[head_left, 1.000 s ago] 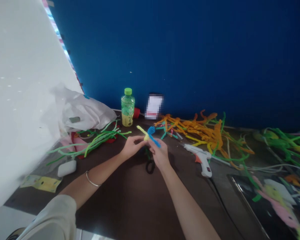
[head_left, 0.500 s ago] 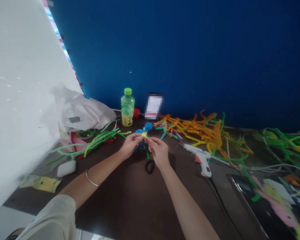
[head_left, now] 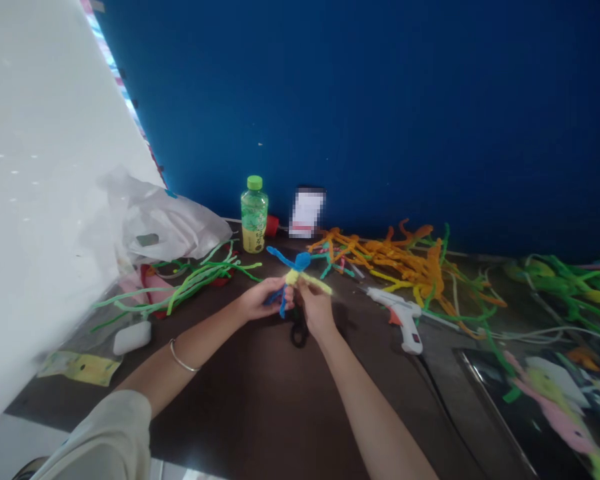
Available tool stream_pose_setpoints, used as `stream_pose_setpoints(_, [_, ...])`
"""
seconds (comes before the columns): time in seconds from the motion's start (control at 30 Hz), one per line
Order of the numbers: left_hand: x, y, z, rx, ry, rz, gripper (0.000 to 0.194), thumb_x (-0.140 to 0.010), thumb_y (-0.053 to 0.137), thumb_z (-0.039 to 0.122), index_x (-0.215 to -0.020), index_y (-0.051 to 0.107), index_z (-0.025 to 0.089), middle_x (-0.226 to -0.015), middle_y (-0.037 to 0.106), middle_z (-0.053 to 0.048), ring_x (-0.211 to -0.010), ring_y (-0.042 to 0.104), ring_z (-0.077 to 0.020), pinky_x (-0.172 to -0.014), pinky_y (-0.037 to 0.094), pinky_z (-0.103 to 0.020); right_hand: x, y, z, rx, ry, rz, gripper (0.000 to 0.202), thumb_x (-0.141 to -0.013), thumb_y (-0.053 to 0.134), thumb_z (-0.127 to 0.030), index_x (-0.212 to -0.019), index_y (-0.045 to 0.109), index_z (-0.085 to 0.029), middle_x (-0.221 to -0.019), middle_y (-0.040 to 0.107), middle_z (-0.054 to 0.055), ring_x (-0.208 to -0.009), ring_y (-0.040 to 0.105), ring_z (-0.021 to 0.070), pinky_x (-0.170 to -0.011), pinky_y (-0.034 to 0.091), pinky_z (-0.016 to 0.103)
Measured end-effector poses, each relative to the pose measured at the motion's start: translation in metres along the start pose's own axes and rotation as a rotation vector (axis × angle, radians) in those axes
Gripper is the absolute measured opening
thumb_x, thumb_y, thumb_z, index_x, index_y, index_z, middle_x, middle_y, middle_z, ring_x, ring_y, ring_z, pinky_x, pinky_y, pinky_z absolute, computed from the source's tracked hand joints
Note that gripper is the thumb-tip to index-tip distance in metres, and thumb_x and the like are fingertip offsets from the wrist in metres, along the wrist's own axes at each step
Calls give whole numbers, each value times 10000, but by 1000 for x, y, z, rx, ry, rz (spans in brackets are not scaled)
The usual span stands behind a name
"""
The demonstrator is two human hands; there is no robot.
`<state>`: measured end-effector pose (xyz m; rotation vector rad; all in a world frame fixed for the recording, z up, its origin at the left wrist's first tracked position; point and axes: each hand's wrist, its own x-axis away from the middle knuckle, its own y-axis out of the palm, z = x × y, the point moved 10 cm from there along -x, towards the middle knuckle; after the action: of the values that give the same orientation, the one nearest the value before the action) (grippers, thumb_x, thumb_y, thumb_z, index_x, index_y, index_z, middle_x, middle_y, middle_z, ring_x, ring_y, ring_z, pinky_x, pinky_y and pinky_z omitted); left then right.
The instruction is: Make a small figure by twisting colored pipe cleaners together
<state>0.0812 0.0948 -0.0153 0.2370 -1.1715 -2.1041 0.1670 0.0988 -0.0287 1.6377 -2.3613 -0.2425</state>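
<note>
A small blue and yellow pipe-cleaner figure [head_left: 303,261] is held between both hands above the middle of the dark table. It has a round blue top, a blue strand pointing up left, a yellow strand pointing right and blue strands hanging below. My left hand [head_left: 265,299] pinches its lower left part. On the right side, the fingers of my right hand [head_left: 316,308] are closed on it under the yellow strand. A black ring-like object [head_left: 299,335] lies on the table just below the hands.
Behind stand a green-capped bottle [head_left: 255,217] and a phone [head_left: 307,213]. Green strands [head_left: 195,287] and a plastic bag [head_left: 180,223] lie left. Orange strands [head_left: 405,260], a white glue gun [head_left: 405,320] with a cord, and a black tray [head_left: 500,407] are right.
The figure has turned: its blue strand now points up left and its yellow strand sticks out right. My right hand has shifted slightly left and under the yellow part.
</note>
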Motion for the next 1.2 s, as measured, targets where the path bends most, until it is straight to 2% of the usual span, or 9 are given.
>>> stream_pose_setpoints(0.1, [0,-3,-8,-18,-66,24,208,-693,647,294,-722,581,100,-566,471,9,-499,466,-57,-526,409,-216,4,12,10,-92,140,-88,378,-513,724,-495,-621,599,-156,-547,574,-16,-449,483,90,-404,388,220])
stream_pose_setpoints(0.17, [-2,-11,-6,-102,-31,87,250,-689,646,339,-739,597,99,-594,518,-11,-530,504,-74,-558,432,-235,5,20,7,-131,151,-162,371,-528,719,-493,-611,579,-160,-519,545,-27,-429,463,85,-398,381,220])
stream_pose_setpoints(0.23, [-4,-20,5,-227,94,184,280,-672,656,363,-759,610,102,-657,571,-34,-595,545,-97,-620,452,-259,4,18,-3,-128,83,-151,345,-553,716,-470,-598,560,-165,-490,504,-45,-410,423,67,-386,346,203])
stream_pose_setpoints(0.33, [4,-23,33,-451,392,322,285,-624,693,336,-795,618,120,-751,613,-33,-692,566,-108,-694,450,-257,2,4,-16,-37,-69,-45,341,-612,682,-455,-531,518,-167,-431,400,-70,-387,333,47,-370,267,192])
stream_pose_setpoints(0.4, [12,-17,46,-588,541,350,308,-598,711,307,-837,617,135,-790,626,-26,-729,569,-109,-720,446,-251,2,-1,-20,60,-122,6,353,-641,653,-468,-512,522,-166,-410,375,-70,-384,309,52,-371,249,204])
stream_pose_setpoints(0.47, [14,-13,50,-691,590,347,335,-576,725,288,-856,619,136,-800,639,-33,-738,577,-118,-729,449,-258,3,-3,-22,136,-155,35,327,-634,652,-467,-545,570,-163,-426,434,-53,-402,351,67,-390,278,215])
stream_pose_setpoints(0.63, [11,-25,48,-723,540,399,333,-556,730,307,-819,655,115,-782,668,-66,-712,603,-151,-732,465,-299,6,-1,-28,169,-213,34,255,-612,680,-411,-697,656,-173,-598,605,-4,-495,474,104,-441,352,230])
stream_pose_setpoints(0.83, [8,-25,44,-514,501,337,327,-590,713,312,-846,661,115,-726,666,-50,-656,598,-131,-684,462,-277,8,7,-33,124,-222,-47,233,-674,634,-407,-694,658,-176,-487,515,-38,-391,341,63,-387,281,226])
stream_pose_setpoints(1.2, [1,-25,30,-231,352,276,275,-576,735,229,-782,607,98,-639,628,-19,-586,586,-89,-613,478,-215,2,3,-19,-47,-134,-66,224,-625,684,-376,-708,631,-175,-470,469,-59,-422,381,63,-410,284,205])
